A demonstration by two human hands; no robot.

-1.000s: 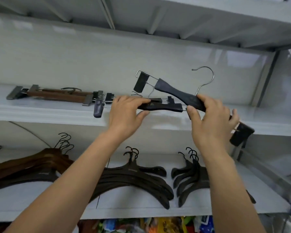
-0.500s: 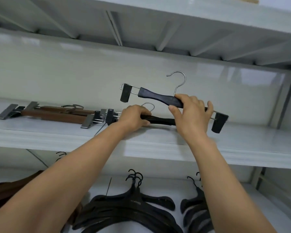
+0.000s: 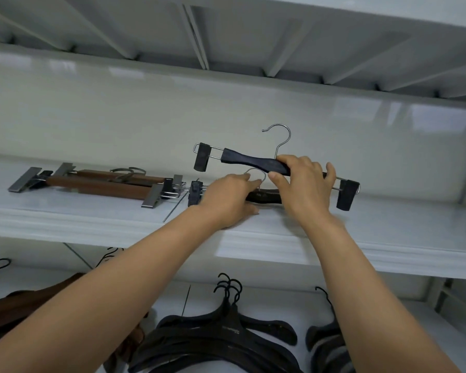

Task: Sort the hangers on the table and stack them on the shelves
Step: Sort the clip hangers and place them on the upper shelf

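two clip hangers handled at the upper shelf

while the right hand (image 3: pixel 304 184) was clamped on the dark bar of a black clip hanger (image 3: pixel 256 162), thumb under and fingers over, that hanger was held in the air above the upper shelf (image 3: pixel 388 224), tilted so its left clip sat higher than its right one and its silver hook pointed to 12 o'clock. at 9 o'clock from that hand, the left hand (image 3: pixel 229 200) lay palm down, its fingers closed over a second black clip hanger (image 3: pixel 264 196) that rested flat on the shelf; a silver hook curled up just between the two hands, and one dark clip showed at 9 o'clock of the left wrist. further out at 9 o'clock, well apart from the left hand, a small stack of brown clip hangers (image 3: pixel 102 184) lay flat on the same shelf, metal clips at both ends. at 6 o'clock, on the lower shelf (image 3: pixel 441 332) under the forearms, a pile of black coat hangers (image 3: pixel 226 332) lay with hooks toward the back wall. another dark pile (image 3: pixel 326 343) lay just beside it at 3 o'clock, partly hidden by the right forearm, and brown coat hangers (image 3: pixel 24 305) sat at 9 o'clock by the frame edge.
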